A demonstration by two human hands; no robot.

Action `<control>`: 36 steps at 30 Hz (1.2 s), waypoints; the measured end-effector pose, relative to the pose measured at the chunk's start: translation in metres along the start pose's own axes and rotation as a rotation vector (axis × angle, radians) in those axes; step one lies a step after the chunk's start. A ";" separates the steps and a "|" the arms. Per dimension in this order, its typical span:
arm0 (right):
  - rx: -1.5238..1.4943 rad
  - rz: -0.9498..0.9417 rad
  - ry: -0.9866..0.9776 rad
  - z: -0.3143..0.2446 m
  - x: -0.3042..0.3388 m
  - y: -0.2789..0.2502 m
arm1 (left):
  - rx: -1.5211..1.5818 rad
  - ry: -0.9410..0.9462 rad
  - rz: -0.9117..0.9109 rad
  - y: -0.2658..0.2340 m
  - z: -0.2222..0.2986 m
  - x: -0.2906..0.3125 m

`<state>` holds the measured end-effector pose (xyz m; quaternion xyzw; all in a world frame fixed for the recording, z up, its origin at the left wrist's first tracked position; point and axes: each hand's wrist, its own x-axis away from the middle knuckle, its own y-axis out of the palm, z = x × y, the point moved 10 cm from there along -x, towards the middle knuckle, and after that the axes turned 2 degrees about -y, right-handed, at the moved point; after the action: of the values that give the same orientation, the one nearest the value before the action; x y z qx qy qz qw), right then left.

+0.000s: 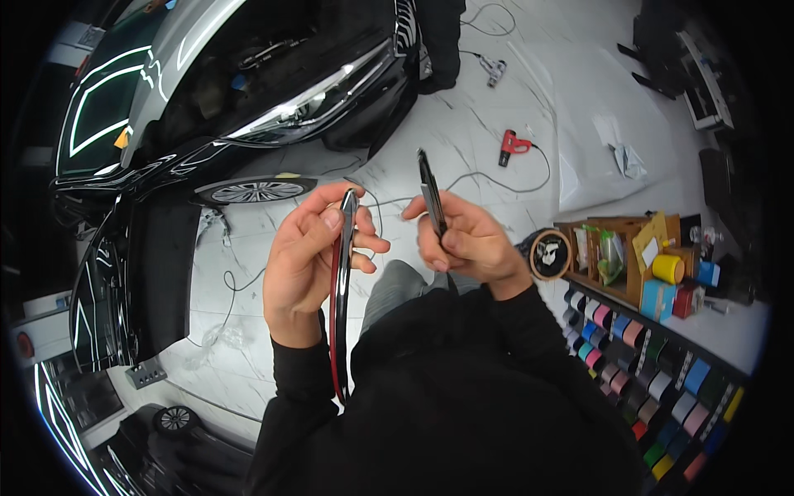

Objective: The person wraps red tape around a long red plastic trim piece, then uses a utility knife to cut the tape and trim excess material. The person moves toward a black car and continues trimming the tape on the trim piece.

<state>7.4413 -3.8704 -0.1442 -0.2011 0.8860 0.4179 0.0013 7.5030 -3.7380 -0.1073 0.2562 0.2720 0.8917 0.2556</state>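
My left hand [299, 248] is closed on the upper end of a long, narrow trim strip [344, 281], pinched between thumb and fingers. The strip is glossy black and chrome, with a red band along its left side, and its lower end reaches down in front of my dark clothing. To the right, my right hand [475, 244] grips a slim dark utility knife [430, 197], its tip end pointing up and slightly left. Knife and strip are apart, with a gap between the two hands.
A black car [331, 124] with open bodywork stands ahead and left, its wheel [258, 191] beyond my left hand. A red heat gun [514, 145] and its cable lie on the marble-look floor. A wooden organiser [616, 289] and coloured sample rack [653, 372] stand right. Another person's leg [440, 41] shows ahead.
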 end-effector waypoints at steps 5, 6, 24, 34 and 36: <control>-0.046 0.075 -0.077 -0.013 -0.022 -0.033 | 0.058 0.090 -0.059 -0.003 -0.005 -0.028; -0.046 0.100 -0.073 -0.020 -0.023 -0.034 | 0.005 0.103 -0.001 -0.002 -0.006 -0.032; 0.314 0.210 0.083 -0.059 -0.037 -0.034 | 0.200 0.158 -0.117 0.030 0.024 -0.087; 0.333 0.283 0.160 -0.069 -0.027 -0.050 | 0.042 0.204 -0.111 0.045 0.017 -0.097; 0.344 0.286 0.162 -0.071 -0.027 -0.052 | -0.058 0.187 -0.162 0.053 0.014 -0.097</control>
<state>7.4968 -3.9429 -0.1312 -0.1031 0.9608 0.2392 -0.0946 7.5662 -3.8290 -0.0951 0.1418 0.2887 0.8955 0.3077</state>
